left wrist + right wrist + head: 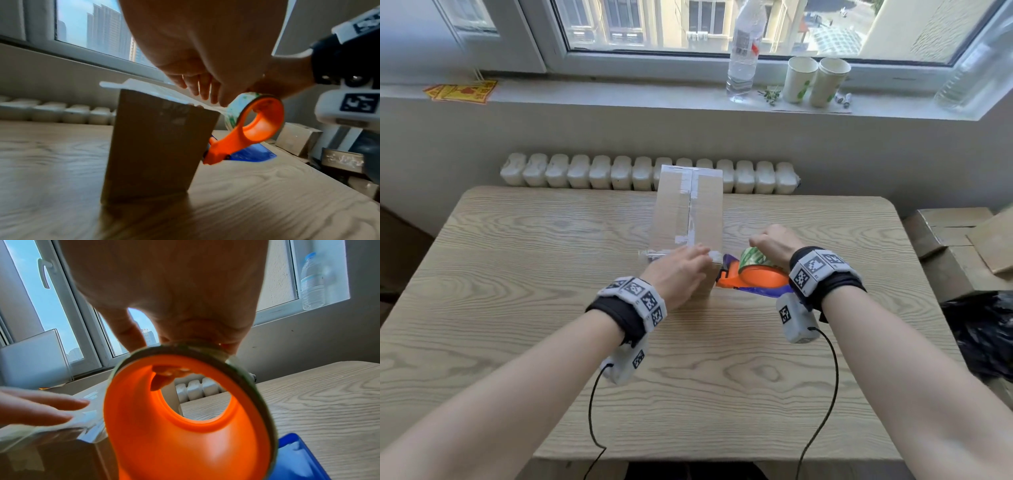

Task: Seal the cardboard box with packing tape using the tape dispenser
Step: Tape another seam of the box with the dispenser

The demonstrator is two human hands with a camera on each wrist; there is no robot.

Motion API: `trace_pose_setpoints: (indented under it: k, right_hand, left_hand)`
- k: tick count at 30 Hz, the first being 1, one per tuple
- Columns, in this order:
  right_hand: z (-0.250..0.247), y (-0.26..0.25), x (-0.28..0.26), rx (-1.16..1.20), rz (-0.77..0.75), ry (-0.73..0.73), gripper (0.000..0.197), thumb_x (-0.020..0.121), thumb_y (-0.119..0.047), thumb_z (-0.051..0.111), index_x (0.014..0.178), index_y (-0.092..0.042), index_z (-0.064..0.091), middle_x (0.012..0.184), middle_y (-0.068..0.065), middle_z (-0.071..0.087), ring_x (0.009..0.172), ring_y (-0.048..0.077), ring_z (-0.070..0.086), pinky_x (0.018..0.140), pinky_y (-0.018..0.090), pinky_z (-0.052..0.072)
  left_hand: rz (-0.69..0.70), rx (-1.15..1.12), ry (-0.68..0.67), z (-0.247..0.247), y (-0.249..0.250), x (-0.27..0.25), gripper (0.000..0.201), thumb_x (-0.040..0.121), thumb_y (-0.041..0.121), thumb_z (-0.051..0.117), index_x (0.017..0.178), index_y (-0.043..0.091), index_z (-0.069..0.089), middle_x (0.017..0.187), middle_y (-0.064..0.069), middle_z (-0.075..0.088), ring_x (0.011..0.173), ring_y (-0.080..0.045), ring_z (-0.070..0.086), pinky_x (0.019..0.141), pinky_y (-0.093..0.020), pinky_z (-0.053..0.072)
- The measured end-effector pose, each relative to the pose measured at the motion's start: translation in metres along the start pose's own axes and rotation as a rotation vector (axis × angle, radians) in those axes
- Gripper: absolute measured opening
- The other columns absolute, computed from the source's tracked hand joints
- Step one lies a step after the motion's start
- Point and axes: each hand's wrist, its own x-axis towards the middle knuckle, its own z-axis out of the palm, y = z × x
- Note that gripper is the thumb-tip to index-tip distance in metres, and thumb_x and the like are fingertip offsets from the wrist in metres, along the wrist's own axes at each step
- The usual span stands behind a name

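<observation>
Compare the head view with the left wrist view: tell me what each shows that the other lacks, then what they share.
Only the head view shows the cardboard box top with tape along its seam, plus two paper cups and a water bottle on the sill.

Only the left wrist view shows the box's near side and the clear tape stretching from its top edge to the roll.

Both show the left hand flat on the box and the right hand gripping the orange tape dispenser.

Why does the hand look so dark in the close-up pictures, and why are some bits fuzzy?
Left wrist view: the bright window sits behind, so the left hand and box turn shadowy, and the table's near edge smears. Right wrist view: the right hand is backlit too; the orange dispenser is too close to be sharp. Head view: even daylight, but straight edges bend.
</observation>
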Motion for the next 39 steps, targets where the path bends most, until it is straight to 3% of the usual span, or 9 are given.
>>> trace_pose_setpoints:
  k: [4,8,13,16,19,26,29,33,39]
  right_hand:
    - [-0.007,0.006,-0.001,0.02,0.017,-0.048,0.023,0.073,-0.026,0.044,0.053,-0.015,0.038,0.063,0.007,0.045,0.059,0.021,0.036,0.057,0.032,0.027]
    - [-0.01,0.012,0.004,0.017,0.044,-0.079,0.024,0.08,-0.015,0.056,0.057,-0.009,0.051,0.071,0.008,0.052,0.069,0.024,0.047,0.057,0.032,0.034]
    - [-0.011,0.028,0.0,0.035,0.072,-0.115,0.037,0.084,-0.034,0.064,0.092,0.001,0.068,0.09,0.015,0.067,0.077,0.023,0.059,0.075,0.036,0.051]
    - [-0.008,0.04,-0.003,-0.019,0.094,-0.06,0.045,0.077,-0.05,0.068,0.065,-0.006,0.061,0.065,0.008,0.06,0.059,0.018,0.052,0.056,0.03,0.041]
    - [-0.009,0.054,-0.006,-0.068,0.155,-0.006,0.059,0.066,-0.061,0.07,0.046,-0.017,0.038,0.051,0.004,0.043,0.049,0.02,0.04,0.052,0.031,0.03]
    - [-0.022,0.083,-0.021,0.081,0.154,-0.004,0.029,0.085,-0.036,0.061,0.077,-0.008,0.065,0.08,0.01,0.062,0.079,0.026,0.057,0.069,0.031,0.041]
    - [-0.027,0.095,-0.028,0.031,0.2,0.063,0.044,0.077,-0.052,0.066,0.062,-0.011,0.058,0.068,0.007,0.06,0.069,0.025,0.056,0.064,0.032,0.04]
    - [-0.04,0.091,-0.039,0.037,0.206,0.148,0.052,0.066,-0.061,0.071,0.056,-0.014,0.051,0.06,0.006,0.057,0.06,0.022,0.053,0.061,0.033,0.041]
    - [-0.048,0.086,-0.048,0.236,0.126,0.161,0.05,0.065,-0.053,0.077,0.049,-0.018,0.045,0.053,-0.001,0.052,0.052,0.016,0.05,0.057,0.029,0.04]
  left_hand:
    - [0.001,0.033,-0.104,0.022,0.011,0.005,0.058,0.099,0.032,0.033,0.149,0.016,0.009,0.159,0.0,0.005,0.147,-0.012,0.002,0.118,-0.025,-0.001]
    - [-0.002,0.068,-0.062,0.029,0.006,0.006,0.058,0.098,0.035,0.032,0.149,0.018,0.009,0.159,0.003,0.005,0.146,-0.009,0.003,0.117,-0.023,-0.003]
    - [0.019,0.06,-0.05,0.026,-0.008,0.005,0.057,0.097,0.032,0.037,0.148,0.02,0.014,0.159,0.006,0.01,0.146,-0.008,0.006,0.116,-0.021,-0.001]
    - [0.028,0.051,-0.049,0.026,-0.011,0.006,0.058,0.096,0.031,0.039,0.148,0.02,0.016,0.158,0.006,0.01,0.146,-0.008,0.006,0.117,-0.021,0.0]
    - [0.029,0.054,-0.047,0.026,-0.014,0.006,0.058,0.096,0.03,0.04,0.148,0.02,0.016,0.158,0.005,0.01,0.146,-0.009,0.007,0.117,-0.021,0.0]
    - [0.089,0.119,-0.022,0.032,-0.017,0.006,0.066,0.085,0.046,0.016,0.148,0.026,0.014,0.158,0.0,0.014,0.146,-0.018,0.011,0.118,-0.029,0.005]
    - [0.077,0.156,-0.039,0.031,-0.02,0.005,0.058,0.094,0.036,0.032,0.148,0.027,0.012,0.158,0.002,0.011,0.147,-0.016,0.009,0.118,-0.027,0.004]
    - [0.064,0.18,-0.045,0.028,-0.014,0.006,0.067,0.084,0.045,0.019,0.146,0.022,0.024,0.155,-0.004,0.024,0.144,-0.021,0.021,0.118,-0.035,0.014]
    - [0.112,0.193,-0.046,0.029,-0.001,0.013,0.063,0.093,0.03,0.043,0.147,0.008,0.017,0.159,-0.004,0.007,0.147,-0.015,0.005,0.116,-0.024,-0.004]
